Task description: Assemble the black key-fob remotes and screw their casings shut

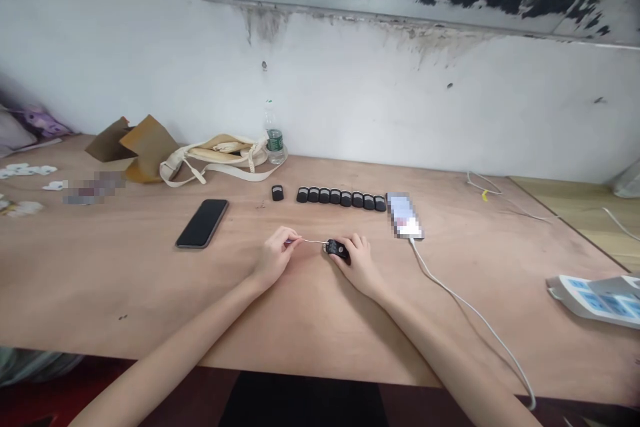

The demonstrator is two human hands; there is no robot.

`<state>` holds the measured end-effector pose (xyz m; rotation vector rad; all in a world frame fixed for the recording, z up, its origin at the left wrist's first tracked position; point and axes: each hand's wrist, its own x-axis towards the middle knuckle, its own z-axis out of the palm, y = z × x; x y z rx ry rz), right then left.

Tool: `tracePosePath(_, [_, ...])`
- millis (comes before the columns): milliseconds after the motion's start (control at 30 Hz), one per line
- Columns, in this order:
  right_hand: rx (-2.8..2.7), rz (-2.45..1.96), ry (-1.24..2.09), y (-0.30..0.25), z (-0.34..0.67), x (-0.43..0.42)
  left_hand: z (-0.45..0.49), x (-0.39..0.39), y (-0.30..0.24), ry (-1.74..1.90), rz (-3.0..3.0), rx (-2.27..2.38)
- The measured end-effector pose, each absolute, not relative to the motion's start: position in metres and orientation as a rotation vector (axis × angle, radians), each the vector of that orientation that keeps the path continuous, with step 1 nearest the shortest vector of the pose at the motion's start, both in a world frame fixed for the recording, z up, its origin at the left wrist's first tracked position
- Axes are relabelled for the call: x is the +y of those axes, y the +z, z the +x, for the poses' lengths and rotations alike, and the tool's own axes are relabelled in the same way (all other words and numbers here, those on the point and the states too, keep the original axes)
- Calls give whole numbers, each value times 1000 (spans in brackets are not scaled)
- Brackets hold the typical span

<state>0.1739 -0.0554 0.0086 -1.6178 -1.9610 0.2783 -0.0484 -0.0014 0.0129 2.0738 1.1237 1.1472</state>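
Note:
On the wooden table, my right hand (361, 267) is closed around a small black key fob (337, 249), pressing it down on the tabletop. A metal ring or loop shows at its left end. Between the fingertips of my left hand (274, 259) is a thin screwdriver (314, 241), its bluish handle mostly hidden in the fingers. The slim metal shaft points right, and its tip meets the left end of the fob. Behind my hands lies a row of several black fob pieces (335, 196), with one single piece (277, 193) set apart to the left.
A dark phone (203, 223) lies left, and a lit phone (405, 216) with a white cable (465, 303) lies right. Along the wall are a cream bag (220, 157), a water bottle (275, 139) and a brown paper bag (150, 147). A power strip (595, 297) sits far right.

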Motion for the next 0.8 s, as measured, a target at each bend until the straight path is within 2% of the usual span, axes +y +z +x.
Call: tracePosePath(800, [-1965, -1629, 262, 11, 173, -57, -45, 1, 10, 1149, 2078, 1091])
